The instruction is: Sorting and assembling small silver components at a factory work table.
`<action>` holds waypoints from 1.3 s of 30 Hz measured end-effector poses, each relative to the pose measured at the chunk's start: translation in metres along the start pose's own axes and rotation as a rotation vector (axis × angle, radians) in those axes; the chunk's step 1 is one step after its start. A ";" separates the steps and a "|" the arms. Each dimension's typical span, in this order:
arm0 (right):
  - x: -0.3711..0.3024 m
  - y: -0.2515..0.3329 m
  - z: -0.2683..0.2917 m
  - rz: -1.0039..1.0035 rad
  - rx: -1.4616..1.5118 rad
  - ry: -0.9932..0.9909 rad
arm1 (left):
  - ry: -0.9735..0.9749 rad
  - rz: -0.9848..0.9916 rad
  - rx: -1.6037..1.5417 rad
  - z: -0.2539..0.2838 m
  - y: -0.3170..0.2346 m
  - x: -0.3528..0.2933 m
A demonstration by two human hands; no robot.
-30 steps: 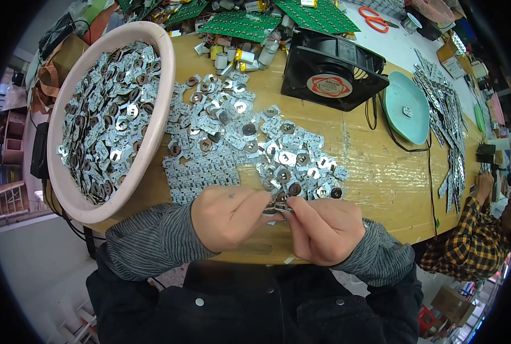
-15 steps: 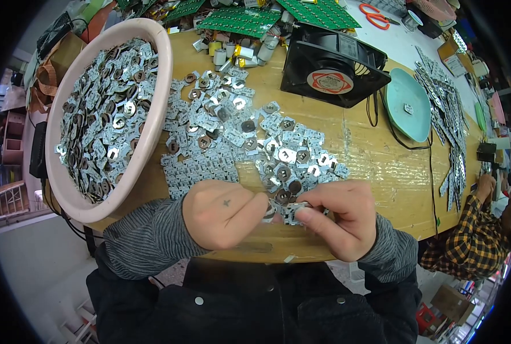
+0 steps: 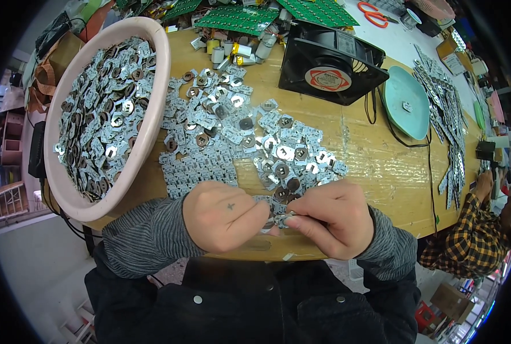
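Note:
Close to the table's near edge, my two hands meet over a small circuit board. My right hand (image 3: pixel 337 221) pinches the small circuit board (image 3: pixel 281 219) between thumb and forefinger. My left hand (image 3: pixel 226 217) is closed at the board's left side, its fingertips mostly hidden behind its own knuckles; what it grips there cannot be made out clearly. Just beyond the fingers lies a loose pile of similar boards (image 3: pixel 301 137), some with dark or shiny round discs. Left of it, more boards lie in tight rows (image 3: pixel 198 171) on the wooden table.
A pink basin (image 3: pixel 163 74) heaped with boards stands at left. Behind are a black fan (image 3: pixel 338 60), small motors (image 3: pixel 241 51) and green panels (image 3: pixel 241 22). At right are a turquoise tray (image 3: pixel 401 117), metal strips (image 3: pixel 451 132), scissors (image 3: pixel 373 14) and a co-worker's checked sleeve (image 3: pixel 467 238).
My right hand has shifted a little left, closer to my left hand. The board between them has tilted and shows less of its face.

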State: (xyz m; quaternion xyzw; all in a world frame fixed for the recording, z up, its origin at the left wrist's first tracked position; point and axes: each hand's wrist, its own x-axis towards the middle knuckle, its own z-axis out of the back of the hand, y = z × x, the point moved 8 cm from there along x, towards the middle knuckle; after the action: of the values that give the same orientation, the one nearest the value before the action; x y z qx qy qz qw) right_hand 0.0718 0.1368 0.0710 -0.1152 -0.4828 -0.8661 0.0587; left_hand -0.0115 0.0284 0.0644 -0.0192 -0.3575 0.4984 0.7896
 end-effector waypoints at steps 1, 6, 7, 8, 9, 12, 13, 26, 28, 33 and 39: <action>0.001 0.000 0.000 0.001 0.003 0.001 | 0.001 0.003 0.000 0.000 0.000 0.000; 0.002 0.013 0.001 0.144 -0.145 -0.028 | 0.012 0.041 0.039 -0.003 0.003 0.001; 0.002 0.013 0.001 0.143 -0.145 -0.028 | 0.012 0.040 0.038 -0.004 0.003 0.001; 0.002 0.012 0.000 0.133 -0.146 -0.031 | 0.003 0.037 0.045 -0.004 0.003 0.000; 0.001 0.011 0.000 0.123 -0.146 -0.034 | -0.006 0.034 0.052 -0.004 0.003 -0.001; -0.001 0.007 0.003 0.076 -0.143 -0.042 | 0.033 0.006 0.056 -0.002 -0.002 0.003; -0.001 0.007 0.003 0.075 -0.144 -0.043 | 0.033 0.005 0.055 -0.002 -0.003 0.003; -0.001 -0.006 -0.004 -0.083 0.072 0.001 | -0.016 -0.044 0.230 0.000 -0.011 0.003; -0.001 -0.006 -0.005 -0.091 0.061 0.002 | -0.001 -0.042 0.239 -0.001 -0.011 0.003; 0.000 -0.008 -0.007 -0.131 0.054 0.003 | 0.041 -0.075 0.289 -0.005 -0.012 0.002; -0.002 -0.012 -0.009 -0.137 0.040 0.008 | 0.065 -0.020 0.304 -0.010 -0.012 0.000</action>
State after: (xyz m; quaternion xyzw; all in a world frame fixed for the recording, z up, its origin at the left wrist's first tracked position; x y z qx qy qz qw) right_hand 0.0699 0.1356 0.0567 -0.0773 -0.5064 -0.8588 0.0036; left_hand 0.0033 0.0254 0.0616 0.0880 -0.2525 0.5380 0.7995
